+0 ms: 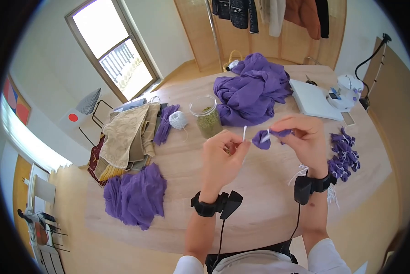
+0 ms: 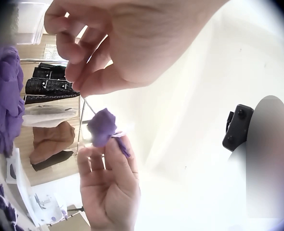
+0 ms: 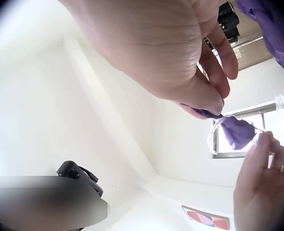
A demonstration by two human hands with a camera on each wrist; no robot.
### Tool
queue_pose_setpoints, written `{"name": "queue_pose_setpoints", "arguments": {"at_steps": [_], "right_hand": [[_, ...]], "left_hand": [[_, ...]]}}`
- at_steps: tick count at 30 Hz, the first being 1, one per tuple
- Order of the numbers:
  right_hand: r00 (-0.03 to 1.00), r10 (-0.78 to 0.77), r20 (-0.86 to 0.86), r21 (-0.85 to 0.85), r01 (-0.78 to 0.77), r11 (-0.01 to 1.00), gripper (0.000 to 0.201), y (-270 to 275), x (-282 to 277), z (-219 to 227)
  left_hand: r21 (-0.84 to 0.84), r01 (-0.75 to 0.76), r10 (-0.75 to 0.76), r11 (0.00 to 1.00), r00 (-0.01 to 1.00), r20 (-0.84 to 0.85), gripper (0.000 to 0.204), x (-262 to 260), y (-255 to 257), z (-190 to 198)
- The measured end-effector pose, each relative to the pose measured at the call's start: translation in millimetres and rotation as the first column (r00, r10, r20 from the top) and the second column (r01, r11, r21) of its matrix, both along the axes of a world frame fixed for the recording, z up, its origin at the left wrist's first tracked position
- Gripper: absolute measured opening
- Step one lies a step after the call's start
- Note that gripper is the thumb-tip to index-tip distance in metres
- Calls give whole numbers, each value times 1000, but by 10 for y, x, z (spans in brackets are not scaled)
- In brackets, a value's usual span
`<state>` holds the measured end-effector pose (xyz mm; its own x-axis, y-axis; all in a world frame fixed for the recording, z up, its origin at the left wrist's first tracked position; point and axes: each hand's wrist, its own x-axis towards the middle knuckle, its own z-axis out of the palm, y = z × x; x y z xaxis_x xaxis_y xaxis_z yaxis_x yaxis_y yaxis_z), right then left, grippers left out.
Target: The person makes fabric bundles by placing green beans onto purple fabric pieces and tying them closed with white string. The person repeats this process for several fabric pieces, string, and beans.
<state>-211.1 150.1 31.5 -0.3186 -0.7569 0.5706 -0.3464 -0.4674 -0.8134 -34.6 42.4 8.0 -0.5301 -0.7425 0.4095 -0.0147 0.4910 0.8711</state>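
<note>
Between both hands, over the table, hangs a small purple cloth bundle (image 1: pixel 260 140) with white string (image 1: pixel 245 132) tied around it. My right hand (image 1: pixel 307 141) pinches the gathered end of the cloth between thumb and fingers. The left hand (image 1: pixel 224 157) pinches one string end, which stands up from its fingertips. In the left wrist view the string (image 2: pixel 89 105) runs straight from the left fingertips to the bundle (image 2: pixel 102 127). A loop of string (image 3: pixel 213 137) dangles below the right fingertips in the right wrist view.
A jar of dried herbs (image 1: pixel 208 122) stands beyond the hands, beside a large purple cloth heap (image 1: pixel 250 91). White yarn ball (image 1: pixel 178 120), folded fabrics (image 1: pixel 127 137) and purple cloth (image 1: pixel 138 194) lie left. Several tied purple bundles (image 1: pixel 344 155) and a sewing machine (image 1: pixel 349 91) are right.
</note>
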Motion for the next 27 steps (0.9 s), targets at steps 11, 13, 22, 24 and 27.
{"name": "queue_pose_setpoints", "arguments": {"at_steps": [11,13,22,24,27], "right_hand": [[836,-77,-543,184,209,960,21,787,-505,197],[841,-117,-529,182,247,952,21,1029,-597,242],[777,-345,-526,218,515,829,13,1697,-710,389],[753,-357,-553,216,543,812,14,1738,-716,350],[770,-314,-555,267,522,810,15,1701,-696,295]], "left_hand": [[294,250,-190,923,957,-218,10,-96,282,95],[239,235,-233,942,972,-37,11,-205,362,74],[247,533,-578,809,797,176,20,-1029,928,-461],[95,494,-495,864,799,342,23,-1092,958,-559],[-139,388,-276,911,825,493,25,-1051,935,-699]]}}
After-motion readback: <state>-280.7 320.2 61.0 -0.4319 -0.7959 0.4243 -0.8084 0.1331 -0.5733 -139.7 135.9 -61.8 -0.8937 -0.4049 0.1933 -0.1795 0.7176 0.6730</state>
